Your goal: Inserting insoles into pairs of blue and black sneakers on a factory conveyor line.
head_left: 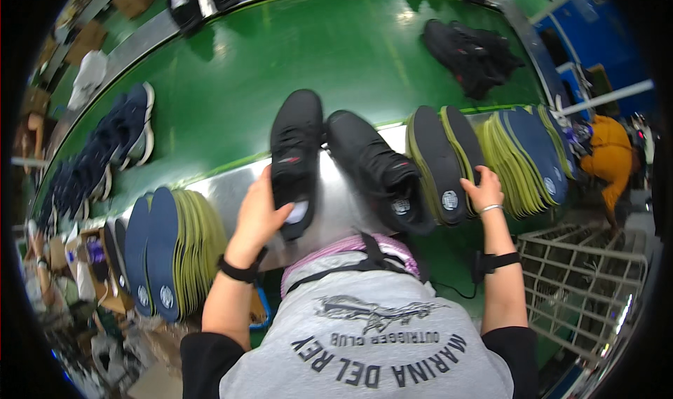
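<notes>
While the left hand [258, 213] curls around the heel end of a black shoe [296, 157], its fingers closed on the shoe's side and the thumb near the pale insole showing in the opening, the right hand [484, 191] rests on the near end of a dark insole [463, 154] standing on edge, fingers bent over it in a light grasp. The held shoe lies toe-away on the metal ledge [224, 192] of the bench, its toe reaching over the green conveyor belt [280, 56]. Just beside it, to the right, a second black shoe [382, 171] lies angled with its opening toward the person, a round label visible inside. Right of that shoe stands another dark insole [429, 161] with a yellow-green edge, touching the one under the right hand. Further right, a row of blue and yellow-green insoles [526, 154] leans on edge. At the lower left, a similar stack of blue and yellow-green insoles [168, 248] stands beside the left forearm. On the belt's left side a line of navy shoes [116, 147] lies close together, and at the upper right a pair of black shoes [470, 56] sits well apart from the hands. A white wire basket [582, 280] stands at the lower right. A person in an orange top [608, 154] is at the far right edge.
</notes>
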`<act>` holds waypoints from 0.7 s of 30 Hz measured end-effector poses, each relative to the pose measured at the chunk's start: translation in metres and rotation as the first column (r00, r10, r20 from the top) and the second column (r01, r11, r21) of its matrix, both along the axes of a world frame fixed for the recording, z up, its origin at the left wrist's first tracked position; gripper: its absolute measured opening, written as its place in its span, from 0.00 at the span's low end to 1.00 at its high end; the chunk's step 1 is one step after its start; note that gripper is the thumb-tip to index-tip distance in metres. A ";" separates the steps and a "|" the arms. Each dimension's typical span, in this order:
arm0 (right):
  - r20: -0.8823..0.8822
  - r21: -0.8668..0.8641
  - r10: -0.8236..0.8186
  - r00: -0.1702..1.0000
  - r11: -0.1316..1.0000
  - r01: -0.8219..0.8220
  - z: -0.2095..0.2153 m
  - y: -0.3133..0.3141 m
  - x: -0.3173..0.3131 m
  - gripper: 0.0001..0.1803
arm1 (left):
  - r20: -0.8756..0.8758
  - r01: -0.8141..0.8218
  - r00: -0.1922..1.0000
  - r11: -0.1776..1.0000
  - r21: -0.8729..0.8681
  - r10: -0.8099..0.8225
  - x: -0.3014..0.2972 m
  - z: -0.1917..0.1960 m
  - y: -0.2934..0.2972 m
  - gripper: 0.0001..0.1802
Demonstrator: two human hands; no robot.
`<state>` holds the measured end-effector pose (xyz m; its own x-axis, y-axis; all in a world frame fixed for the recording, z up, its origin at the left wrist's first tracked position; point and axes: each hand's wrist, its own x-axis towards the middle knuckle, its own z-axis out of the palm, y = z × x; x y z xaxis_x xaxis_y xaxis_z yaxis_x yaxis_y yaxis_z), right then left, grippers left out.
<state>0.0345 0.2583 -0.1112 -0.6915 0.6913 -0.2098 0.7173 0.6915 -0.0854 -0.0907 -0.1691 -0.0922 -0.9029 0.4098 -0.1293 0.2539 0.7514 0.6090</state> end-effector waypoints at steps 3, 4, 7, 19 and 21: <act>0.179 0.122 -0.021 0.984 0.993 -0.001 0.022 -0.012 -0.010 0.30 | 0.009 -0.063 0.998 0.986 -0.151 0.065 0.013 0.001 0.011 0.40; 0.124 0.193 0.062 0.990 0.977 -0.086 0.020 -0.016 -0.011 0.28 | 0.036 -0.045 0.998 0.962 -0.268 0.057 0.014 0.006 0.010 0.38; -0.227 0.054 0.368 0.902 0.929 -0.365 0.000 -0.014 -0.022 0.21 | -0.002 -0.079 0.997 0.966 -0.248 0.081 0.019 0.033 0.008 0.37; 0.244 0.307 0.368 0.897 0.848 -0.432 0.008 -0.089 -0.062 0.29 | -0.406 0.370 0.856 0.928 0.049 -0.320 -0.048 0.034 0.012 0.37; 0.240 0.304 0.384 0.892 0.842 -0.445 -0.002 -0.086 -0.062 0.28 | -0.450 0.425 0.799 0.904 -0.047 -0.399 -0.052 0.020 0.016 0.33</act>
